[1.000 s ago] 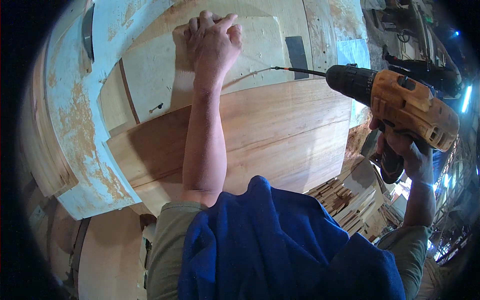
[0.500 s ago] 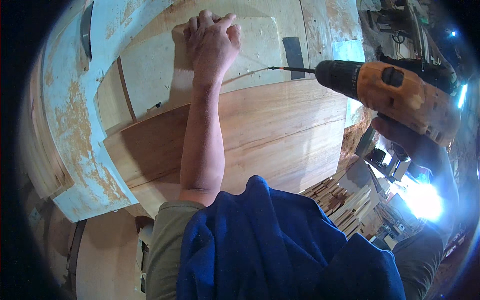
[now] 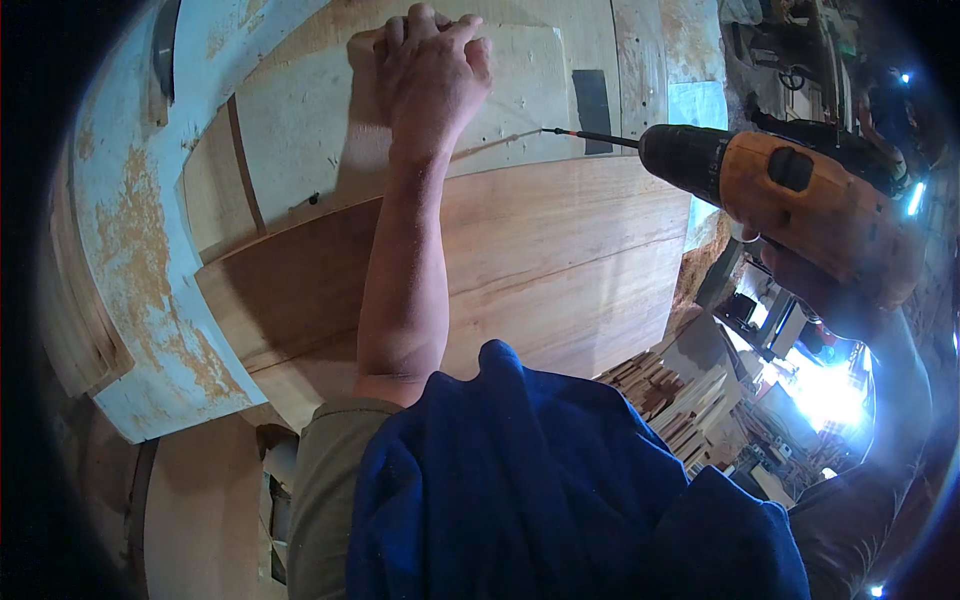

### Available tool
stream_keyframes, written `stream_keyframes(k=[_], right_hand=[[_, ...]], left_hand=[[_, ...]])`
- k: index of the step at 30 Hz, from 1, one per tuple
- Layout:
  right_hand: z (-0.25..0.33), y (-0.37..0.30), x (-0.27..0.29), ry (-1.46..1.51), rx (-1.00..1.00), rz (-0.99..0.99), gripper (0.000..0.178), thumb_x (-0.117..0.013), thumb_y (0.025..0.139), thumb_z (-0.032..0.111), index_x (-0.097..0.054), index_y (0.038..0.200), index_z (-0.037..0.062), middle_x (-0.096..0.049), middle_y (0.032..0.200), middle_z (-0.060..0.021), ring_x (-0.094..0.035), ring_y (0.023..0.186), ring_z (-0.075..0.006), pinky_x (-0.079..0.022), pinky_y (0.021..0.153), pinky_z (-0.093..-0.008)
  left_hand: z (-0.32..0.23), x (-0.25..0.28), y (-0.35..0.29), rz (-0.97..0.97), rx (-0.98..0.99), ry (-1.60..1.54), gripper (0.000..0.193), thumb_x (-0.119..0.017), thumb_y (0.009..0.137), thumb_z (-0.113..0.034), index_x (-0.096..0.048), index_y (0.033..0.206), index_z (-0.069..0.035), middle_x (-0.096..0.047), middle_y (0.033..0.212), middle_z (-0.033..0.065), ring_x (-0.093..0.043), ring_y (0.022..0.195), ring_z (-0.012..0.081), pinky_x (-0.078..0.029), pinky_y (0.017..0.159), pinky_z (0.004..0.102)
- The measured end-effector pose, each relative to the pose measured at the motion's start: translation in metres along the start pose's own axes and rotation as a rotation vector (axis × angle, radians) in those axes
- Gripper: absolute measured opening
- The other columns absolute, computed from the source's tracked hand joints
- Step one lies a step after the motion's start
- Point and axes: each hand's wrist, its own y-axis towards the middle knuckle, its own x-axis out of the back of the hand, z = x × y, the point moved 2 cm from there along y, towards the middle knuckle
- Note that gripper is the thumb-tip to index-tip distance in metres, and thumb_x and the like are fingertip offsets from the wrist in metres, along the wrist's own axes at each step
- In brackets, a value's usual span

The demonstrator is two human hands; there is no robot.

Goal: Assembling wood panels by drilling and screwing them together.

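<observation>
Now drilling is in hand — left hand [image 3: 432, 75] flat, fingers spread on the pale board [image 3: 330, 130], right hand [image 3: 810, 285] gripping the orange drill [image 3: 790, 195] — next likely needs steady pressure

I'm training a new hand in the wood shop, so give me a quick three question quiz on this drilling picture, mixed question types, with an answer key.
1. True or false: the left hand lies flat on the pale template board.
2. Which hand holds the orange drill? A) left B) right C) both
3. Fill in: the drill bit points toward the ____ hand.

Key
1. True: the palm presses the pale board, which lies over the reddish plank.
2. B: the right hand grips the drill from below.
3. Left: the bit's tip sits near the seam between the two boards, to the right of that hand.
</observation>
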Motion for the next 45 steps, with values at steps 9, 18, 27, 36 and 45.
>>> stream_keyframes(k=[9,18,27,36,45], right_hand=[[0.050,-0.002,0.004,-0.416,-0.245,0.078,0.031,-0.051,0.093,0.022,-0.048,0.123,0.0125,-0.050,0.118,-0.0021,-0.052,0.105,-0.0052,-0.044,0.095,-0.0214],[0.022,0.002,0.000,-0.445,-0.060,0.141,0.033,-0.055,0.092,0.024,-0.048,0.122,0.0130,-0.050,0.115,-0.0022,-0.054,0.097,-0.0048,-0.049,0.083,-0.0222],[0.026,0.015,-0.003,-0.374,-0.042,0.229,0.034,-0.057,0.090,0.027,-0.050,0.121,0.0134,-0.053,0.108,-0.0027,-0.056,0.091,-0.0059,-0.051,0.074,-0.0223],[0.029,0.024,-0.002,-0.471,0.102,0.189,0.029,-0.060,0.087,0.024,-0.055,0.113,0.0113,-0.057,0.101,-0.0045,-0.058,0.087,-0.0106,-0.050,0.071,-0.0254],[0.024,0.032,-0.009,-0.594,0.354,0.123,0.023,-0.062,0.084,0.020,-0.060,0.104,0.0086,-0.061,0.093,-0.0066,-0.060,0.081,-0.0162,-0.049,0.069,-0.0296]], left_hand=[[-0.006,0.009,0.007,0.013,-0.012,0.037,0.020,-0.064,0.078,-0.018,-0.069,0.096,-0.010,-0.054,0.098,0.0107,-0.046,0.098,0.0264,-0.035,0.089,0.0381],[-0.011,0.006,0.003,0.023,-0.021,0.021,0.018,-0.064,0.078,-0.018,-0.068,0.093,-0.011,-0.054,0.097,0.0102,-0.046,0.098,0.0261,-0.035,0.088,0.0383],[-0.013,0.005,0.002,0.043,0.011,0.060,0.019,-0.062,0.080,-0.021,-0.068,0.095,-0.011,-0.054,0.099,0.0103,-0.046,0.099,0.0266,-0.034,0.090,0.0389],[-0.016,0.009,0.005,0.076,0.020,0.071,0.022,-0.062,0.080,-0.023,-0.069,0.097,-0.011,-0.053,0.102,0.0127,-0.045,0.100,0.0283,-0.034,0.090,0.0381],[-0.009,-0.003,-0.004,-0.031,-0.082,-0.220,0.022,-0.062,0.080,-0.022,-0.069,0.098,-0.010,-0.053,0.100,0.0098,-0.046,0.099,0.0248,-0.033,0.090,0.0394]])
